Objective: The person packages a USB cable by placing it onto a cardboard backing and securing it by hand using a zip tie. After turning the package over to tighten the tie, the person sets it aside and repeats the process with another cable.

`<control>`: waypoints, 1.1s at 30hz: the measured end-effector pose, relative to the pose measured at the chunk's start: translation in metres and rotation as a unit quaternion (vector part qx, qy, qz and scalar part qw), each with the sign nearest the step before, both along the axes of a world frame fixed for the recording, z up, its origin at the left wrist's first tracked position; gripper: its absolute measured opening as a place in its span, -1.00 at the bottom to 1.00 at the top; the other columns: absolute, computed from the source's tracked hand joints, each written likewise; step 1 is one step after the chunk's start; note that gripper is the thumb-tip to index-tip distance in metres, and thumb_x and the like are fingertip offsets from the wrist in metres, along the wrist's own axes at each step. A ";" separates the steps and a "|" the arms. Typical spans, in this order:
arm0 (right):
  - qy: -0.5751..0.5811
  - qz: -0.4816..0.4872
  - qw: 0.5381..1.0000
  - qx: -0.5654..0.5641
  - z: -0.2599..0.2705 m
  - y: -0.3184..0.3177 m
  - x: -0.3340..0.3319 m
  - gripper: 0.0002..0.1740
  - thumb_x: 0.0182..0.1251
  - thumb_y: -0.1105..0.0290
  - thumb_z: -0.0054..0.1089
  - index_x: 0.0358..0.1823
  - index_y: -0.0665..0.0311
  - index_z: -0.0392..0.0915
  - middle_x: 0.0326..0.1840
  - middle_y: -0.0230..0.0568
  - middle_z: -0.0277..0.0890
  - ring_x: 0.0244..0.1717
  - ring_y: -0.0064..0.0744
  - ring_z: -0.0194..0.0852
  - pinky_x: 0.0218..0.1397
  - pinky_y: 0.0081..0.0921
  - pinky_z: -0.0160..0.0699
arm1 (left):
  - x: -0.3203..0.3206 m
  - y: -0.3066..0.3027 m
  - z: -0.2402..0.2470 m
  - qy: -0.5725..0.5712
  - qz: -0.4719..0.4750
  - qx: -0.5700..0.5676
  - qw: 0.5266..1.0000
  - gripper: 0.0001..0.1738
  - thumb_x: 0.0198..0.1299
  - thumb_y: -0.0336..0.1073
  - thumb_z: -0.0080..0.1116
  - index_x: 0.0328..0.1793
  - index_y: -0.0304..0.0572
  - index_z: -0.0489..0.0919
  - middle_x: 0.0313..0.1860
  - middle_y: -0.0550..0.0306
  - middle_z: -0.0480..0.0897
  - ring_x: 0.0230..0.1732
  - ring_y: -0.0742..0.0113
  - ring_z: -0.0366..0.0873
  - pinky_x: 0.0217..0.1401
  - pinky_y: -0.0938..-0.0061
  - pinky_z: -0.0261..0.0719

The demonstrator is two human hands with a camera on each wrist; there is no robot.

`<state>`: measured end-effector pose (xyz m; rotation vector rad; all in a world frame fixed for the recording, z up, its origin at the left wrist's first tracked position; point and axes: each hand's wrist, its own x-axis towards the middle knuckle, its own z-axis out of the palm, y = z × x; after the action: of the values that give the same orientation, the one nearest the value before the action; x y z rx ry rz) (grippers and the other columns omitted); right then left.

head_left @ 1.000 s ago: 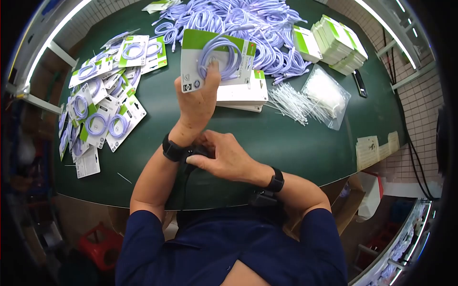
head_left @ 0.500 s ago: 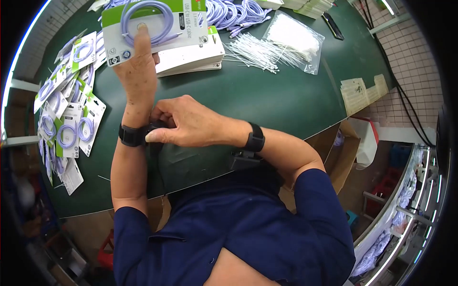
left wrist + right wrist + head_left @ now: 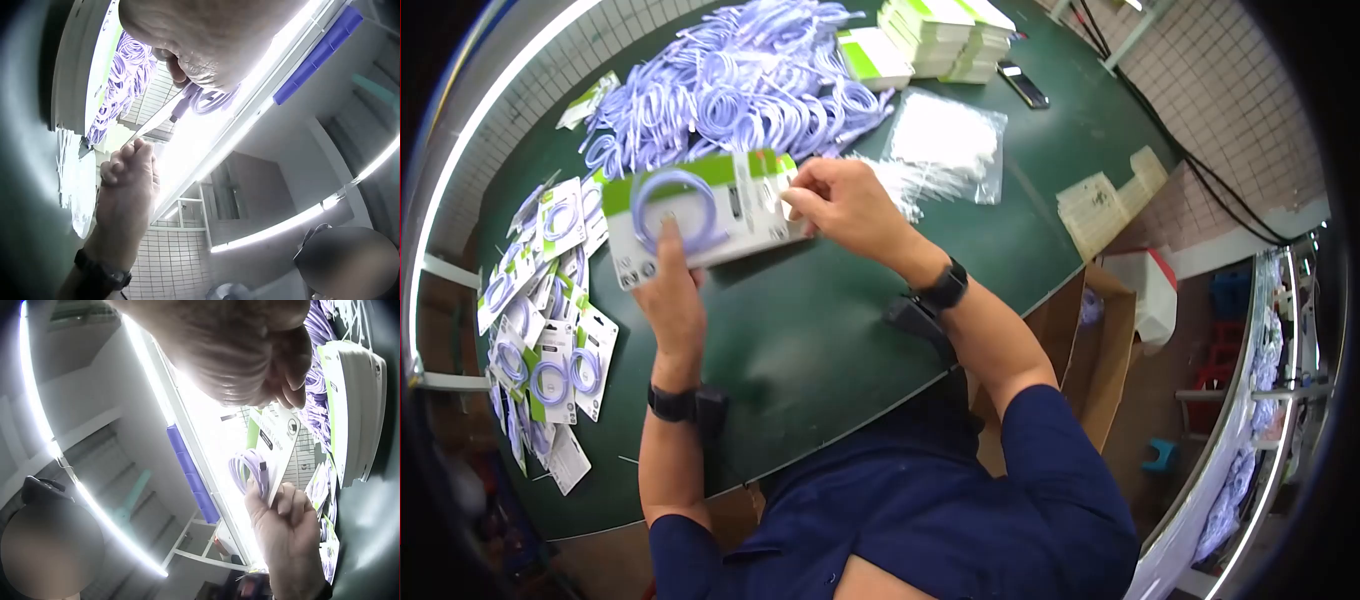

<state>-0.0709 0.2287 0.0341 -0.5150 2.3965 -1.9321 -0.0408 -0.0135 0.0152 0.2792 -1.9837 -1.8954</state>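
Note:
My left hand (image 3: pixel 675 315) holds a white and green printed card (image 3: pixel 625 255), its thumb on a coiled lilac USB cable (image 3: pixel 706 225) that lies against the card front. At the card's right end, my right hand (image 3: pixel 855 210) pinches the edge between thumb and curled fingers. In the right wrist view the cable coil (image 3: pixel 240 469) and its plug show above the left thumb. A stack of blank-backed cards (image 3: pixel 359 412) stands on the table behind the held card, which hides much of it in the head view.
Carded cables (image 3: pixel 550 370) lie heaped at the left. A big pile of lilac cables (image 3: pixel 730 80) fills the back, beside stacked cards (image 3: pixel 945 40). Loose white cable ties (image 3: pixel 910 185), a clear bag of ties (image 3: pixel 950 140) and a black knife-like object (image 3: pixel 1025 85) lie to the right.
The right hand has left the left wrist strap and moved out to the card's right edge. The left hand still holds the card, now lower and closer to the body. The head view has shifted.

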 end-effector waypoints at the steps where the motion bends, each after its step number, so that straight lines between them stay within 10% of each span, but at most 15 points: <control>1: 0.008 -0.018 1.000 -0.004 0.001 0.004 -0.001 -0.80 0.53 0.38 0.32 -0.13 0.42 0.71 -0.31 -0.27 0.77 -0.40 -0.60 0.70 -0.39 -0.63 0.62 | 0.002 -0.001 0.003 0.012 0.008 0.004 1.000 -0.73 0.52 -0.26 0.24 0.21 -0.20 0.55 -0.23 0.26 0.61 -0.47 0.65 0.44 -0.60 0.64 0.35; 11: 0.114 -0.136 0.955 0.238 -0.033 0.075 -0.017 -0.87 0.28 0.43 0.51 -0.23 0.35 0.82 -0.38 -0.23 0.72 -0.36 -0.56 0.66 -0.26 -0.51 0.65 | 0.023 0.012 -0.016 0.023 -0.079 0.150 0.985 -0.69 0.50 -0.25 0.27 0.23 -0.21 0.52 -0.29 0.24 0.60 -0.57 0.61 0.43 -0.66 0.65 0.33; 18: 0.087 -0.073 0.915 0.388 -0.057 0.079 -0.029 -0.84 0.18 0.34 0.52 -0.26 0.25 0.84 -0.31 -0.05 0.71 -0.26 -0.05 0.71 -0.10 -0.17 0.69 | 0.027 0.012 -0.029 -0.026 -0.107 0.149 0.983 -0.69 0.48 -0.27 0.28 0.22 -0.22 0.51 -0.31 0.24 0.60 -0.63 0.62 0.40 -0.69 0.66 0.31; 33: 0.157 -0.163 0.879 0.420 -0.059 0.075 -0.023 -0.85 0.29 0.34 0.44 -0.27 0.27 0.75 -0.22 -0.03 0.68 -0.11 0.09 0.68 0.00 -0.10 0.65 | 0.017 0.018 -0.022 -0.013 -0.067 0.142 0.987 -0.73 0.48 -0.28 0.27 0.16 -0.22 0.52 -0.34 0.23 0.60 -0.66 0.58 0.39 -0.71 0.63 0.31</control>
<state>-0.0940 0.3033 -0.0246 -0.3917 3.3365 -0.6832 -0.0241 0.0042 -0.0066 0.2522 -1.7843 -2.2737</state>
